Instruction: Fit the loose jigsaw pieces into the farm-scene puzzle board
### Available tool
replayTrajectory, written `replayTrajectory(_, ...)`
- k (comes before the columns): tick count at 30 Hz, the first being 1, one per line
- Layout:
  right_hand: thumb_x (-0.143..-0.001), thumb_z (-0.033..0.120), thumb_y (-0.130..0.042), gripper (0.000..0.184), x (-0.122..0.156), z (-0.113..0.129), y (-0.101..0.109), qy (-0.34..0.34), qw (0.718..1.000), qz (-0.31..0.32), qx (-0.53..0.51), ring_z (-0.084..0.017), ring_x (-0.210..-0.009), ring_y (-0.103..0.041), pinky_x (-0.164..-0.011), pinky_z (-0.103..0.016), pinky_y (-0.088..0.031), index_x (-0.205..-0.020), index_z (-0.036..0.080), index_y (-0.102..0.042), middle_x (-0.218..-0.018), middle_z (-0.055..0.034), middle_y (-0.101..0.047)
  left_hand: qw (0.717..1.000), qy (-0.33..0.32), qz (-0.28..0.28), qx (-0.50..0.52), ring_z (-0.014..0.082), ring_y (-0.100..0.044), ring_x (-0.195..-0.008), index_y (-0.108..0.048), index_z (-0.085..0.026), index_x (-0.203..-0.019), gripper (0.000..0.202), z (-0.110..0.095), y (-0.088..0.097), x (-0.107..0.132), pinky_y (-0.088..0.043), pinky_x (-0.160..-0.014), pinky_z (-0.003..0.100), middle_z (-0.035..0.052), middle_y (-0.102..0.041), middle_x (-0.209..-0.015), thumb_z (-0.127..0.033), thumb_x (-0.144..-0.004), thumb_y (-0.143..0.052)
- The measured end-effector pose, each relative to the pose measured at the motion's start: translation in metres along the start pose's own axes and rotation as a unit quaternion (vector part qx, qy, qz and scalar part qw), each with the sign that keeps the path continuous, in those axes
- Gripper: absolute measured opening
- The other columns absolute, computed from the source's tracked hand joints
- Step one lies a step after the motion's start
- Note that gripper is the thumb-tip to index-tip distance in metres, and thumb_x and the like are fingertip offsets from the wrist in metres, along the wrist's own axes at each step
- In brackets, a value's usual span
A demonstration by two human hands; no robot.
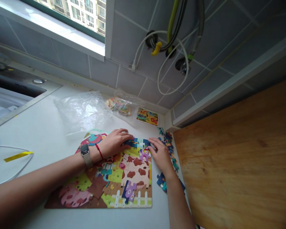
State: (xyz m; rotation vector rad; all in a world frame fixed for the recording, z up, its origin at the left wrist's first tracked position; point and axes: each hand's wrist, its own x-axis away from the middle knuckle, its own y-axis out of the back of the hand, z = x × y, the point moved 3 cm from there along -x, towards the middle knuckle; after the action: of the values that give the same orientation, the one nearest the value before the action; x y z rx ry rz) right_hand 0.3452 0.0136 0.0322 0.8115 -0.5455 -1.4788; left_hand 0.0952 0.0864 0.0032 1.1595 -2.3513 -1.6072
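Note:
A colourful farm jigsaw puzzle (124, 181) with a spotted cow and a pink pig lies on the white counter (45, 133). My left hand (115, 142), with a watch and a red string at the wrist, lies across the puzzle's top edge, fingers curled down on the pieces there. My right hand (160, 154) rests at the puzzle's upper right corner, fingertips pressing a blue piece (146, 143) at the edge. Loose puzzle pieces (169, 143) lie in a row just right of my right hand. Two more loose pieces sit on the puzzle, one purple (129, 190).
A clear plastic bag (83, 109) and a bag of another puzzle (120, 105) lie behind the puzzle, with a small picture card (147, 116). A wooden board (240, 159) rises at the right. A sink (11, 95) is at the left; hoses (173, 47) hang on the tiled wall.

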Motion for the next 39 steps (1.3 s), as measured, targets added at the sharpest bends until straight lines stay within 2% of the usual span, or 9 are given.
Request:
replayTrajectory(3, -0.093, 0.016, -0.063, 0.031, 0.0, 0.002, -0.001, -0.005, 1.0, 0.022, -0.002, -0.026, -0.12, -0.07, -0.112, -0.046, -0.053, -0.121, 0.022, -0.077, -0.128, -0.0125, -0.074, 1.0, 0.001, -0.007, 0.01, 0.0303, -0.067, -0.122, -0.072, -0.028, -0.123, 0.025, 0.002, -0.002, 0.003, -0.057, -0.101, 0.046, 0.0059, -0.078, -0.123, -0.036, -0.1, -0.067)
replayTrajectory(17, -0.091, 0.014, -0.067, 0.03, -0.001, 0.003, -0.004, -0.006, 0.999, 0.014, -0.037, -0.025, -0.115, -0.072, -0.109, -0.042, -0.055, -0.116, 0.023, -0.081, -0.122, -0.0107, -0.078, 0.999, -0.03, 0.002, 0.038, 0.0286, -0.064, -0.119, -0.071, -0.022, -0.121, 0.024, 0.002, -0.003, 0.002, -0.055, -0.102, 0.045, 0.0078, -0.077, -0.123, -0.035, -0.101, -0.068)
replayTrajectory(26, -0.09, 0.013, -0.069, 0.031, -0.002, 0.004, -0.003, -0.004, 0.999, 0.013, -0.034, -0.026, -0.115, -0.072, -0.109, -0.044, -0.054, -0.117, 0.024, -0.081, -0.122, -0.0101, -0.078, 0.996, -0.084, 0.028, 0.002, 0.0276, -0.065, -0.111, -0.076, -0.022, -0.112, 0.022, -0.008, -0.003, 0.001, -0.053, -0.096, 0.042, 0.0076, -0.076, -0.126, -0.039, -0.102, -0.068)
replayTrajectory(32, -0.093, 0.015, -0.067, 0.03, -0.001, 0.003, -0.004, 0.007, 1.0, 0.005, -0.022, -0.025, -0.118, -0.071, -0.11, -0.043, -0.054, -0.119, 0.024, -0.08, -0.125, -0.0103, -0.076, 0.995, -0.09, 0.033, 0.027, 0.0241, -0.066, -0.104, -0.077, -0.022, -0.113, 0.017, -0.013, 0.002, -0.001, -0.054, -0.092, 0.038, 0.007, -0.078, -0.122, -0.033, -0.101, -0.069)
replayTrajectory(36, -0.095, 0.02, -0.067, 0.028, 0.0, 0.003, 0.0, 0.013, 1.0, -0.02, -0.011, -0.027, -0.122, -0.069, -0.109, -0.044, -0.054, -0.119, 0.025, -0.08, -0.131, -0.0113, -0.073, 0.995, -0.085, 0.041, 0.032, 0.0243, -0.066, -0.103, -0.076, -0.022, -0.113, 0.016, -0.013, 0.003, -0.001, -0.054, -0.093, 0.039, 0.0066, -0.077, -0.123, -0.029, -0.101, -0.069)
replayTrajectory(39, -0.095, 0.022, -0.069, 0.027, 0.001, 0.004, 0.001, 0.017, 1.0, -0.015, -0.005, -0.027, -0.12, -0.068, -0.109, -0.044, -0.054, -0.12, 0.025, -0.08, -0.128, -0.0111, -0.073, 0.994, -0.084, 0.049, 0.046, 0.024, -0.067, -0.105, -0.074, -0.022, -0.117, 0.018, -0.013, 0.005, 0.0, -0.054, -0.095, 0.038, 0.0066, -0.077, -0.122, -0.027, -0.101, -0.069)
